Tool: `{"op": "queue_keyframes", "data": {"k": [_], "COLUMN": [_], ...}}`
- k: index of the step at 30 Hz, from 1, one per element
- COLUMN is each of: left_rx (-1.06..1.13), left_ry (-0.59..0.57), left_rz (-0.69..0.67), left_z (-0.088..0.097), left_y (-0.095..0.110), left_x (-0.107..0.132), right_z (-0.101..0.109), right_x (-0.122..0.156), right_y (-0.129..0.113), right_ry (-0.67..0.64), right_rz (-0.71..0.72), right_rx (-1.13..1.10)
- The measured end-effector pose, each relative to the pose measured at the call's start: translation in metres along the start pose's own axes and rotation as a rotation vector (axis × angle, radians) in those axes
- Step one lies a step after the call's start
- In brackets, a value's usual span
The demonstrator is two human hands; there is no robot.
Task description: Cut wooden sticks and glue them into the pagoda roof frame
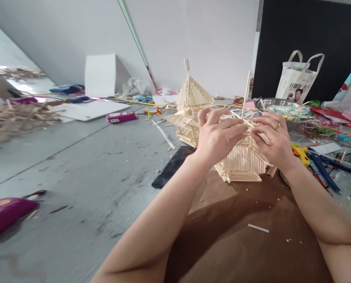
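A small pavilion model built of thin wooden sticks [243,160] stands in front of me, with a tall stick [246,93] rising from its top. Over its roof, the fingers of my left hand [219,133] are pinched at one end of a short wooden stick [247,122]. From the other side, my right hand [274,137], with a ring on one finger, pinches near the stick's other end. The fingertips partly hide the stick and the roof top. Behind my left hand is a second stick pavilion [194,93] with a pointed roof.
A dark phone [173,167] lies left of the model. Pliers [324,169] and a yellow tool [300,154] lie right, near a metal bowl [259,105]. Purple tools [122,117] and a stick pile [13,122] are left. A loose stick [258,228] lies on brown material [222,243].
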State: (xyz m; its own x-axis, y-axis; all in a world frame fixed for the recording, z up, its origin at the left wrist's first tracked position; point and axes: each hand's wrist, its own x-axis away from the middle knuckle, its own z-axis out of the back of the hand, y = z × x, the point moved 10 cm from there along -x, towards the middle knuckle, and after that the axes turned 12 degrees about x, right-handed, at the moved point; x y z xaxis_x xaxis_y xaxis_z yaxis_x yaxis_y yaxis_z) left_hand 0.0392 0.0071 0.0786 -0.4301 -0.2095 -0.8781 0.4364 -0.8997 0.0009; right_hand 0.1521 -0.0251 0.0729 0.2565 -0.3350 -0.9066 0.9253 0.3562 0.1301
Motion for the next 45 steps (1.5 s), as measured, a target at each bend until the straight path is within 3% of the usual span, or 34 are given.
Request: {"op": "queue_keyframes", "data": {"k": [9,25,32,45], "left_rx": [-0.017,0.048,0.119,0.108], "left_ry": [-0.068,0.016,-0.037,-0.001], "left_rz": [0.053,0.033,0.109,0.105], "left_z": [0.008,0.008,0.001,0.005], "left_y": [-0.018,-0.012,-0.019,-0.018], "left_x": [0.002,0.001,0.000,0.001], "right_z": [-0.001,0.002,-0.001,-0.001], "right_x": [0.002,0.003,0.002,0.001], "right_y": [0.001,0.000,-0.001,-0.003], "right_ry": [-0.005,0.028,-0.014,-0.006], "right_rz": [-0.004,0.007,0.022,0.026], "right_rx": [-0.015,0.004,-0.018,-0.024]}}
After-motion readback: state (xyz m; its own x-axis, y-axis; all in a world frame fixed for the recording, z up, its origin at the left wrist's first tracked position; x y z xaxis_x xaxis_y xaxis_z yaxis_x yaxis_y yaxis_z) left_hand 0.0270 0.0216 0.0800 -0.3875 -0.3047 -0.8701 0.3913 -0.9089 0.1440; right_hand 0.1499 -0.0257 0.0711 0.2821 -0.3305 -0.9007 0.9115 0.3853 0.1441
